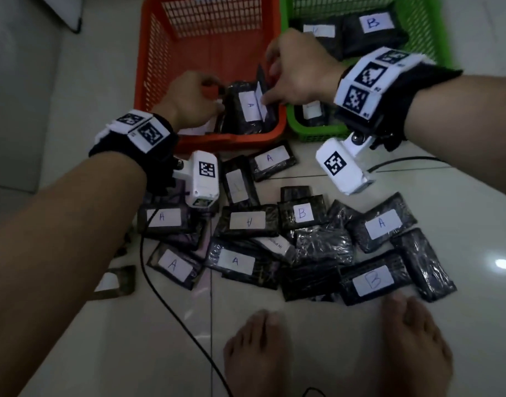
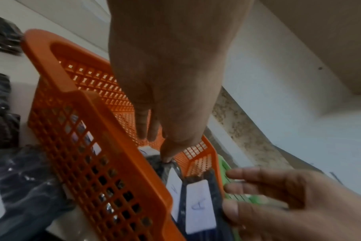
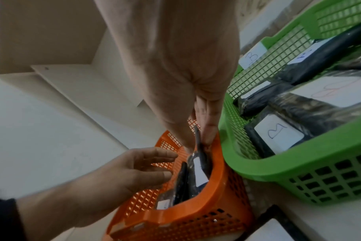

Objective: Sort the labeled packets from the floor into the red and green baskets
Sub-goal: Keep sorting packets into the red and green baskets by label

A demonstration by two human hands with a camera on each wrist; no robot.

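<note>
The red basket (image 1: 234, 137) (image 2: 105, 110) (image 3: 196, 210) and the green basket (image 1: 317, 130) (image 3: 299, 172) stand side by side on the floor. My right hand (image 1: 267, 81) (image 3: 198, 141) pinches a black packet labeled A (image 1: 261, 101) (image 2: 200, 202) on edge, inside the red basket at its right wall. Another A packet (image 1: 250, 107) (image 2: 173, 181) lies flat beside it. My left hand (image 1: 217, 90) (image 2: 157, 146) (image 3: 167, 164) reaches into the red basket with straight fingers, one fingertip touching that flat packet's end. Several B packets (image 1: 373, 22) (image 3: 278, 132) lie in the green basket.
A heap of black packets labeled A (image 1: 247, 220) and B (image 1: 301, 213) covers the tiled floor in front of the baskets. A black cable (image 1: 171, 308) runs across the floor on the left. Two bare feet (image 1: 257, 353) stand near the heap's front edge.
</note>
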